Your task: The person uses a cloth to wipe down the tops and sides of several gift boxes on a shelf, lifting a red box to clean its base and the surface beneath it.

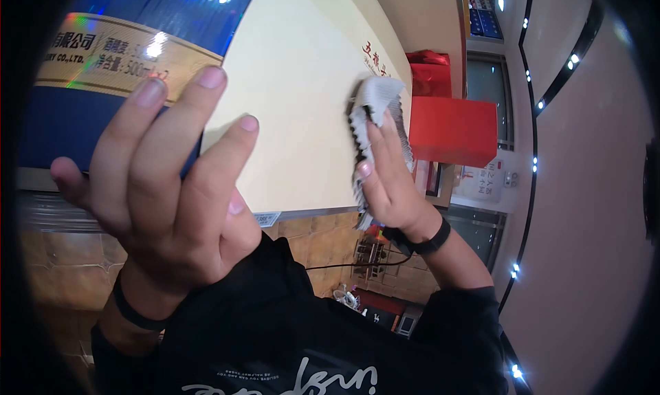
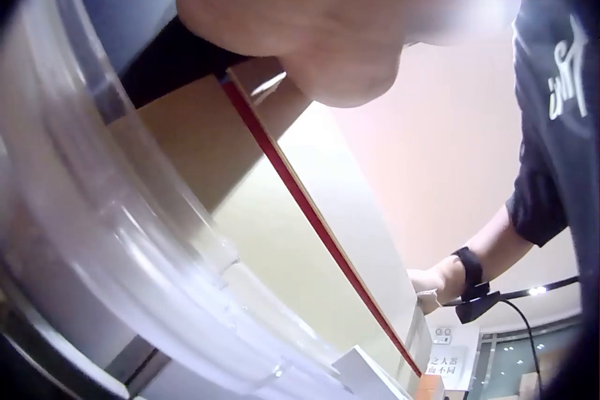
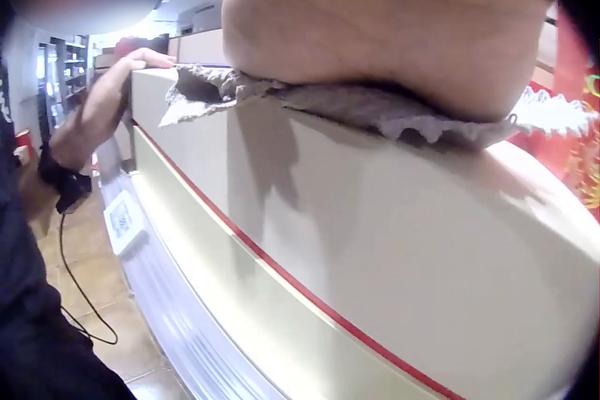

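In the head view, my left hand [image 1: 179, 168] has its fingers spread over the meeting line of a shiny blue box [image 1: 62, 120] and a cream box [image 1: 289, 106]. Its fingertips rest near the gold label [image 1: 124, 55]. My right hand [image 1: 395, 182] lies with extended fingers on a grey cloth [image 1: 378, 92] at the cream box's far end, near red lettering. A fold of the cloth covers the fingertips. From the right wrist, the cloth [image 3: 375, 114] is pressed between the palm and the box's pale top; a red line [image 3: 281, 273] runs along the side below.
Red boxes [image 1: 454, 130] stand beyond the cream box. A small white price tag [image 3: 124, 222] sits on the metal shelf edge [image 3: 192, 325] beneath the boxes. A black cable [image 1: 357, 265] runs from the right wrist. Tiled floor [image 1: 75, 257] shows below.
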Tool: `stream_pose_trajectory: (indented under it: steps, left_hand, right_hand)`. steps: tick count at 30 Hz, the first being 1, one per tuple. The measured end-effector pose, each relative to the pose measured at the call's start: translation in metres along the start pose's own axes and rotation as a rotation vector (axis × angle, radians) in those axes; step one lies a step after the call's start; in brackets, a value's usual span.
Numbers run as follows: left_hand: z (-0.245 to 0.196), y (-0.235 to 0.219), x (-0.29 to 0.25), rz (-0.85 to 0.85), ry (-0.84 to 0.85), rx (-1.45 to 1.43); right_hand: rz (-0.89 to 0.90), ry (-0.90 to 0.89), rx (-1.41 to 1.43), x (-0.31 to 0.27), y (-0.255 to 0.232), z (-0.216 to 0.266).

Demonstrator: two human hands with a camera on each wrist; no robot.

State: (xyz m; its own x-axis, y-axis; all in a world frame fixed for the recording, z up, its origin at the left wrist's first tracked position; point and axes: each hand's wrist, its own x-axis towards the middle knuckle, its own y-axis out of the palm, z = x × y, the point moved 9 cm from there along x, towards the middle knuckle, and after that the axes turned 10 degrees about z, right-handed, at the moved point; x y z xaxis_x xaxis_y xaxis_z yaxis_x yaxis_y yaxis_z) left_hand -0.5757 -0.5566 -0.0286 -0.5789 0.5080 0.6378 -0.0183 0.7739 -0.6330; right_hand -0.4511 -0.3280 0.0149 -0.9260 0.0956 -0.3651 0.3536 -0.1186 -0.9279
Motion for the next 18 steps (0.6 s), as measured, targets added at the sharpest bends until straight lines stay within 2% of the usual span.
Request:
stream_pose_trajectory:
  steps: [4,5,12,16,18]
  left_hand:
    - [0.0,0.003,0.0,-0.047,-0.008,-0.014]
    - [0.0,0.003,0.0,-0.053,-0.01,-0.016]
    - [0.002,0.001,-0.001,-0.09,0.008,-0.024]
    - [0.002,0.0,-0.001,-0.067,-0.014,-0.032]
    - [0.0,-0.002,-0.001,-0.05,-0.02,-0.035]
  right_hand:
    - [0.052,-0.228,0.008,0.044,-0.012,0.057]
    - [0.007,-0.288,-0.004,0.052,-0.016,0.064]
    - [-0.141,-0.491,-0.06,0.114,-0.039,0.084]
    - [-0.09,-0.31,-0.162,0.156,-0.047,0.057]
    - [-0.079,-0.232,-0.076,0.176,-0.056,0.022]
